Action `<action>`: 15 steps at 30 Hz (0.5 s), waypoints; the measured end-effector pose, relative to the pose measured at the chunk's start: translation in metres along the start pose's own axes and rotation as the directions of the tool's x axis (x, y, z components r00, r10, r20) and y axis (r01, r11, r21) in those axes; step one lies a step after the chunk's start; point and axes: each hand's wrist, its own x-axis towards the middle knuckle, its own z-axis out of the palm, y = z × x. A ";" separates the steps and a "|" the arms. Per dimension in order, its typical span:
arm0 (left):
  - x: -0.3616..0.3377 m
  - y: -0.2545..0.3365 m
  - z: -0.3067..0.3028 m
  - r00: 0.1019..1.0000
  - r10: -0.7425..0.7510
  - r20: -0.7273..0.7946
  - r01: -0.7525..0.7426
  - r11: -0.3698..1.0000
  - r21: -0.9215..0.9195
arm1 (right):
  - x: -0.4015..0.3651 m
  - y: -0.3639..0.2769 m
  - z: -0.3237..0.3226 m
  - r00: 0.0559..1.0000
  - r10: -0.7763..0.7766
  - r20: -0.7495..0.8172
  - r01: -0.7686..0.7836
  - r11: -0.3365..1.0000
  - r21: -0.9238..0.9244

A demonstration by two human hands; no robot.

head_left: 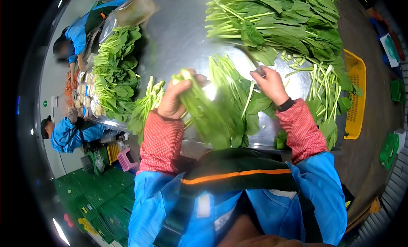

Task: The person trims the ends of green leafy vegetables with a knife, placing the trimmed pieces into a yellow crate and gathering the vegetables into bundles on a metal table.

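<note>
My left hand is closed round the stems of a bunch of leafy greens, whose leaves hang toward my body and are blurred. My right hand grips a knife by its handle, with the blade pointing up and away over the metal table. Between my hands lies another bunch of greens with pale stems. A large pile of greens covers the table's far right. Cut stem pieces are scattered near the knife.
A row of greens lines the table's left edge, beside wrapped packages. Two people in blue, one person at the far left and another person nearer, are at the left. A yellow basket stands beyond the right edge.
</note>
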 end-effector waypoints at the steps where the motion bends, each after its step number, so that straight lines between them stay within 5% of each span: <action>1: -0.007 0.006 -0.003 0.998 0.010 -0.060 -0.010 1.000 0.002 | 0.007 0.004 0.016 1.000 -0.027 0.015 0.028 0.998 -0.061; 3: -0.012 0.002 -0.024 0.996 0.047 -0.080 -0.051 0.997 -0.055 | 0.018 0.001 0.042 0.993 -0.117 -0.033 0.104 0.959 -0.264; 7: -0.012 -0.009 -0.033 0.992 0.019 -0.123 -0.014 0.999 0.047 | 0.037 0.007 0.078 0.997 -0.011 0.081 0.053 0.841 -0.538; 13: 0.006 -0.032 -0.023 0.963 -0.061 -0.264 0.090 0.991 0.097 | 0.016 -0.001 0.047 0.986 -0.133 -0.100 0.089 0.930 -0.356; 15: 0.019 -0.035 -0.006 0.963 -0.061 -0.264 0.104 0.983 0.153 | 0.003 -0.008 0.035 0.990 -0.077 -0.121 0.061 0.990 -0.131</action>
